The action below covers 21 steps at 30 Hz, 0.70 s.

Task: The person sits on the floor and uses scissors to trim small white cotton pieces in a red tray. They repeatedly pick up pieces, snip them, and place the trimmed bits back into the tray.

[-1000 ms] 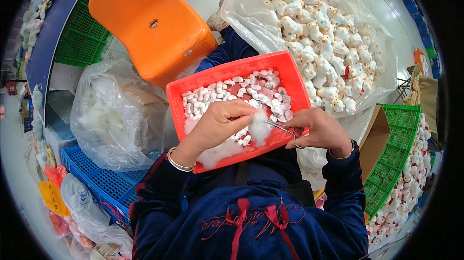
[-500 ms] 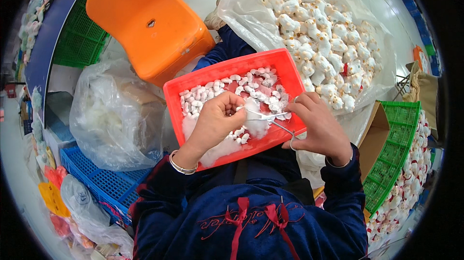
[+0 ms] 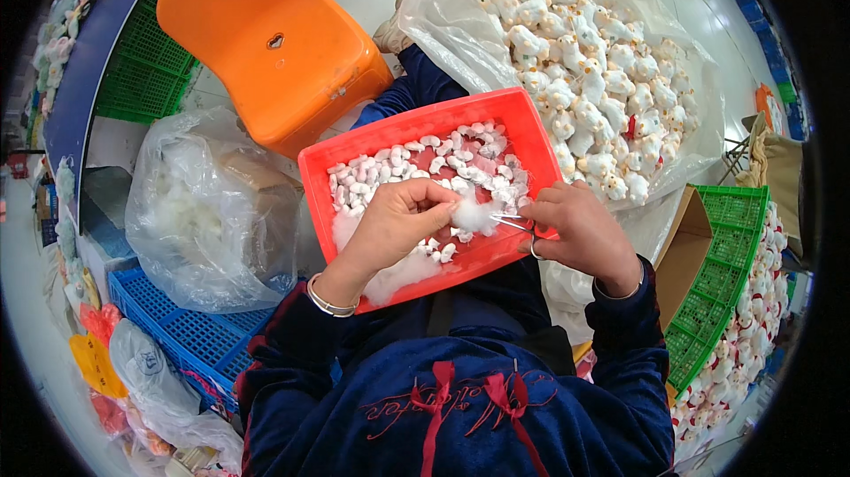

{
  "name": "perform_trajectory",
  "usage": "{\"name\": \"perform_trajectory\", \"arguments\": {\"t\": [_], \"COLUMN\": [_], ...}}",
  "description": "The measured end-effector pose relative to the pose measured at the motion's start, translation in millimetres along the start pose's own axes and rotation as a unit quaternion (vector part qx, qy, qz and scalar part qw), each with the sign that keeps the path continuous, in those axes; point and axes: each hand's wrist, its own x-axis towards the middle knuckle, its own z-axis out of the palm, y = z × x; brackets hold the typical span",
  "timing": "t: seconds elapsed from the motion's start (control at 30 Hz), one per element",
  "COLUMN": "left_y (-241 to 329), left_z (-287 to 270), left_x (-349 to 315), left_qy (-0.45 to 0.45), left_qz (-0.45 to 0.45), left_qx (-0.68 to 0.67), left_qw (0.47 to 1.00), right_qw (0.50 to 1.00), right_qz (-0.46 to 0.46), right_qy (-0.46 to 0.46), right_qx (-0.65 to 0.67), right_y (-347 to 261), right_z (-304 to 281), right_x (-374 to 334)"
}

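Note:
Over the red plastic tray [image 3: 345, 151], my right hand [image 3: 580, 227] has its thumb and fingers in the handles of metal ring-handled forceps [image 3: 510, 219]. Their jaws touch a tuft of white stuffing [image 3: 476, 215]. My left hand [image 3: 398, 227] pinches at the tuft's left side; a small white piece seems to be between its fingertips, mostly hidden. Many small white padded fabric pieces [image 3: 359, 178] lie in the tray, heaped toward its far side. More loose stuffing [image 3: 403, 278] spreads along the near left corner, partly under my left wrist.
Ahead right, a clear plastic bag [image 3: 452, 12] holds many white plush toys [image 3: 584, 78]. An orange stool [image 3: 266, 52] stands ahead left. Left are a bag of stuffing [image 3: 208, 220] and a blue crate [image 3: 181, 318]. At right stand a green crate [image 3: 722, 291] and a cardboard box [image 3: 686, 247].
The forceps' jaws have come together and drawn right, now meeting the stuffing tuft's right side. My left hand has shifted slightly right, closer to the tuft.

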Motion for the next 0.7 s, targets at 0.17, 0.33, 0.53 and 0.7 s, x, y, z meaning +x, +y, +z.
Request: {"name": "perform_trajectory", "arguments": {"t": [0.17,0.33,0.53,0.7], "left_y": [-8.3,-11.7,-7.2,-9.7], "left_z": [-5.9,-11.5,-8.2,-2.4], "left_x": [4.6,6.5,2.3,3.2], "left_qy": [0.026,0.073,0.052,0.018], "left_qz": [-0.003,-0.002,-0.002,0.012], "left_qx": [0.018,-0.029,-0.066,-0.046], "left_qw": [1.0,0.997,0.996,0.999], "right_qw": [0.999,0.989,0.995,0.998], "right_qz": [0.014,-0.049,0.011,0.008], "right_qy": [0.036,0.141,0.078,0.036], "right_qx": [-0.004,0.0,-0.062,-0.043], "right_y": [3.5,-10.7,-2.0,-4.3], "right_z": [6.7,-5.3,1.2,2.0], "right_x": [-1.6,-7.6,-4.8,-0.5]}}
